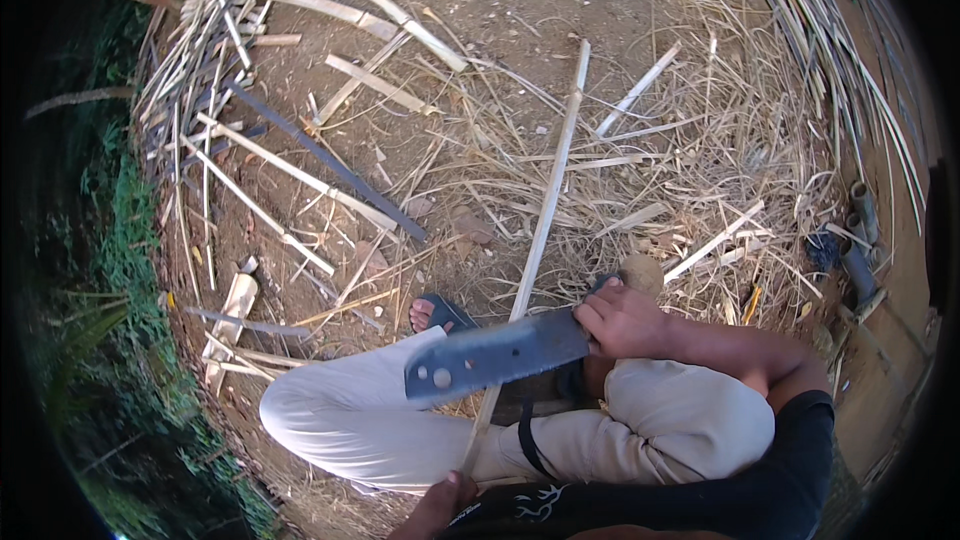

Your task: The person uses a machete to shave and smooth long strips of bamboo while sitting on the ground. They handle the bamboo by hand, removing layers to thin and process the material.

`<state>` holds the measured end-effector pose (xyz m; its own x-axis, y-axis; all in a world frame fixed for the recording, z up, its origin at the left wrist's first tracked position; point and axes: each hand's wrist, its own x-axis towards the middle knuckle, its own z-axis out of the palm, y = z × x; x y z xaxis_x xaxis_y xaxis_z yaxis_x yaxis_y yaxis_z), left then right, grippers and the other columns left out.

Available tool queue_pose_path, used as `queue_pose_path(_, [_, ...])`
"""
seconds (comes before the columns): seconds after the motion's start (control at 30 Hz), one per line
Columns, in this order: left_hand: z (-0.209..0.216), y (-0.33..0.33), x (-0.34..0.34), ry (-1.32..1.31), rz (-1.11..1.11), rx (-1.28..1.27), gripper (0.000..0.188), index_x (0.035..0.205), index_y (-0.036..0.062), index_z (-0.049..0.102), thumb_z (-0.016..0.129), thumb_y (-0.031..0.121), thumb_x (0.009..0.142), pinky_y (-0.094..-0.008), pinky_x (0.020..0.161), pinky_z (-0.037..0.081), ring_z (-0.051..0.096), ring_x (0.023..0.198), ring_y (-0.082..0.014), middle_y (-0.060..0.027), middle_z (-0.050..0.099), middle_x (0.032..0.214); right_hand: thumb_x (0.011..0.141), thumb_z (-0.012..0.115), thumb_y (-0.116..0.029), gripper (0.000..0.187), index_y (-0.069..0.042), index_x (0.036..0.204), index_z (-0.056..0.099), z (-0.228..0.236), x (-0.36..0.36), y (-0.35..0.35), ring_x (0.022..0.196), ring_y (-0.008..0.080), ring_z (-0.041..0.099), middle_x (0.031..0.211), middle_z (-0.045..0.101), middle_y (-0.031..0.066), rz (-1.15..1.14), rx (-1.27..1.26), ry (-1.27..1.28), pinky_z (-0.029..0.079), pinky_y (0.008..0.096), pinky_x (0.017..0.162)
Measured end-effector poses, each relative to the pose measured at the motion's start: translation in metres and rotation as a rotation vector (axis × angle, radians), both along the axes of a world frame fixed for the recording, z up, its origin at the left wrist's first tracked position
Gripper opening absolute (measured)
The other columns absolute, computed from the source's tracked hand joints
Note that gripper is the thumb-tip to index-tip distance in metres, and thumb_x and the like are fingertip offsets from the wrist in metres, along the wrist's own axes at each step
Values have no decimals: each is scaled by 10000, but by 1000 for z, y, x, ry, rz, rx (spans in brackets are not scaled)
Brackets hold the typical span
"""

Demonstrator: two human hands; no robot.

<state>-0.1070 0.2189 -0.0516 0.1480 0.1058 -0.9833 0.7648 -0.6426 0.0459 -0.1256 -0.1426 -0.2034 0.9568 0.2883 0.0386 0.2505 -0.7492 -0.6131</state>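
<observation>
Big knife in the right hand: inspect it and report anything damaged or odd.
The knife, held in the right hand, has what look like round holes near its free end, pale trousers seemingly showing through. That looks odd on a blade.

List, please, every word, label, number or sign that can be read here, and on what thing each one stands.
Black shirt: a little pale lettering, too small to read surely; beside it, a white branching emblem.
Large knife: no readable marking on the blade.
I see no other text.
</observation>
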Motion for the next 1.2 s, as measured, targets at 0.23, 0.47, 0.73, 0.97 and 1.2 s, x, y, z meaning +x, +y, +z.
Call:
queue_pose_path(0.23, [-43, 60, -45, -173, -435, -362, 460, 757, 102, 468, 375, 455, 1038, -251, 542, 350, 378, 568, -74, 19, 381, 601, 828, 624, -200, 217, -14, 892, 534, -66, 20, -77, 631, 314, 649, 743, 632, 166, -478, -481, 371, 513, 466, 563])
queue_pose_path(0.47, [-60, 67, -51, -16, -232, -442, 464, 752, 104, 464, 374, 458, 1037, -253, 549, 349, 376, 576, -75, 20, 381, 607, 830, 629, -264, 289, -2, 927, 554, -16, 56, -59, 667, 338, 670, 728, 641, 156, -142, -438, 361, 536, 469, 582])
queue_pose_path(0.73, [-61, 72, -50, 53, -187, -451, 468, 746, 105, 460, 373, 461, 1037, -256, 557, 347, 373, 585, -76, 22, 381, 613, 866, 601, -228, 285, 40, 957, 572, -91, 86, -158, 710, 393, 663, 820, 668, 233, -649, -392, 379, 542, 487, 664])
queue_pose_path(0.97, [-58, 81, -52, 75, -165, -431, 472, 741, 106, 457, 372, 463, 1037, -259, 564, 346, 371, 592, -77, 23, 380, 619, 893, 545, -244, 228, -27, 861, 609, -66, 65, -80, 704, 366, 684, 769, 682, 185, -178, -539, 95, 553, 480, 673])
queue_pose_path(1.2, [-64, 75, -51, 120, -167, -445, 475, 735, 107, 453, 371, 466, 1037, -261, 571, 345, 369, 600, -78, 24, 380, 624, 931, 524, -261, 282, -4, 863, 621, -119, 92, -217, 698, 373, 679, 742, 673, 208, -914, -473, 441, 560, 474, 638])
